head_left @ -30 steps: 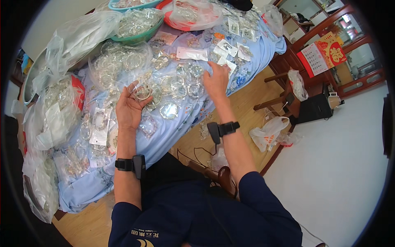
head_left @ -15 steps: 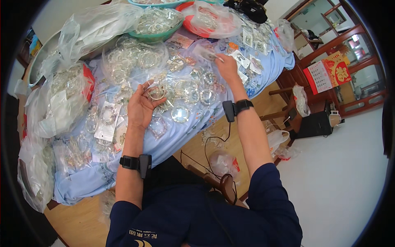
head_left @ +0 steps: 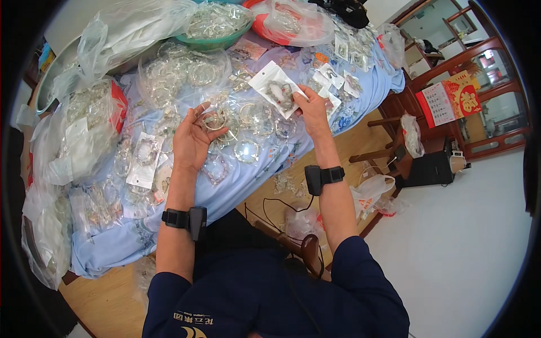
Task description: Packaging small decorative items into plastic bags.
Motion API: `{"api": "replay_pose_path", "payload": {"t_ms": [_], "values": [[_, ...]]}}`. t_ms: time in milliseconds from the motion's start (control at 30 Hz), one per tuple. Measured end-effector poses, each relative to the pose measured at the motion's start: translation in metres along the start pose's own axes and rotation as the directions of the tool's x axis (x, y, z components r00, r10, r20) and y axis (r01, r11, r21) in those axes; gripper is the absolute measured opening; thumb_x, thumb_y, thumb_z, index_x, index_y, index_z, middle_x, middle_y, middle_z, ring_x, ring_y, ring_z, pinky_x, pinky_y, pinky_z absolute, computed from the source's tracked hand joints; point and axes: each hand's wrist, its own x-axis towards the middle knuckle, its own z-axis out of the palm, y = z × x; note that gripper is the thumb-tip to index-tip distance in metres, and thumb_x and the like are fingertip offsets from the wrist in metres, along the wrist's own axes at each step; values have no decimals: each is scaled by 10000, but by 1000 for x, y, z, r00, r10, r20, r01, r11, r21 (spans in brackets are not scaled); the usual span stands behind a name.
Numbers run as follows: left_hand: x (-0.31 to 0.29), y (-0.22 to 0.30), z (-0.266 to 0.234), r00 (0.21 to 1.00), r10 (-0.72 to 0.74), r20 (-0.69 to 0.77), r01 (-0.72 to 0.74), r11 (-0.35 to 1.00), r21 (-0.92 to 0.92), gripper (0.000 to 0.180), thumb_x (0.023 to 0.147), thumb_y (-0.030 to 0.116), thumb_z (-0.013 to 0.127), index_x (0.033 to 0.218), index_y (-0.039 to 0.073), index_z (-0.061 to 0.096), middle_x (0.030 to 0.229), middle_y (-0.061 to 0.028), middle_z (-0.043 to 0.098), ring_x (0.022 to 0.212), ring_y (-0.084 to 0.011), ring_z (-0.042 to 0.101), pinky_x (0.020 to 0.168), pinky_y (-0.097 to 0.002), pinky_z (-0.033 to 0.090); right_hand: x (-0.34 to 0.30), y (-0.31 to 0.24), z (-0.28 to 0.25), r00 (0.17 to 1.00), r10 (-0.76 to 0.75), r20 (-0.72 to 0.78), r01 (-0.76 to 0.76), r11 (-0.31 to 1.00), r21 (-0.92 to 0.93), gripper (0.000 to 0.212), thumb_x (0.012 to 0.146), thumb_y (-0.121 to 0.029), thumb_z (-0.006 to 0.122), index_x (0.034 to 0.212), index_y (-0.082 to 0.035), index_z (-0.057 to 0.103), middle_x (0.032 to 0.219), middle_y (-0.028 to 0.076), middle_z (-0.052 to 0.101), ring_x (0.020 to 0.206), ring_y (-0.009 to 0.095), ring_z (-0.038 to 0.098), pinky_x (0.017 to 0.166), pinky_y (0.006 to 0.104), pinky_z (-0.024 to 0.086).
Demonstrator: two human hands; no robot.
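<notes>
In my right hand [head_left: 311,110] is a white-backed clear pouch [head_left: 273,79], pinched at its lower right edge. A beaded bracelet [head_left: 279,93] with dark and reddish parts shows through it. The pouch hangs tilted above the heap on the cloth. My left hand [head_left: 193,138] is palm up over the near side of the heap, thumb and fingers spread. A silvery bangle [head_left: 214,120] lies between its thumb and fingertips; I see no grip on it. Right of that hand lie several bagged bangles [head_left: 247,151]. Left of it is another white-backed pouch with a bracelet [head_left: 145,160].
A blue patterned cloth [head_left: 225,183] covers the table. Large plastic bags [head_left: 93,138] crowd its left side. At the back stand a green basin [head_left: 213,42] and a red basin [head_left: 260,31], both filled. A chair [head_left: 311,253] and a dark cable [head_left: 270,200] are below the near edge.
My right hand has brought the pouch nearer and turned it, so its white backing and bracelet now face me. My left hand has stayed nearly in place.
</notes>
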Motion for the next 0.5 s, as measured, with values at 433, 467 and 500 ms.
{"api": "replay_pose_path", "payload": {"t_ms": [433,467,500], "values": [[3,0,-5,999,5,48,-5,1000,-1,444,1008,338,393,1243,-29,480,1076,-143,599,982,-287,628,836,-479,560,-15,-7,24,969,237,70,-234,971,-53,270,919,-147,566,1142,2,600,834,42,658,568,73,580,435,205,421],[4,-1,-4,998,-5,58,5,1000,-1,441,1008,340,392,1237,-24,486,1080,-140,600,983,-289,627,837,-482,558,-9,-4,26,973,214,84,-212,977,-29,270,921,-142,557,1146,1,595,838,51,660,582,79,590,438,204,422],[4,-1,-4,997,-14,71,13,1000,5,441,1008,340,392,1237,-24,486,1080,-140,600,983,-289,627,837,-482,558,-3,-1,29,977,189,95,-189,982,-3,269,923,-137,547,1151,1,591,843,59,662,596,86,599,441,203,422]]}}
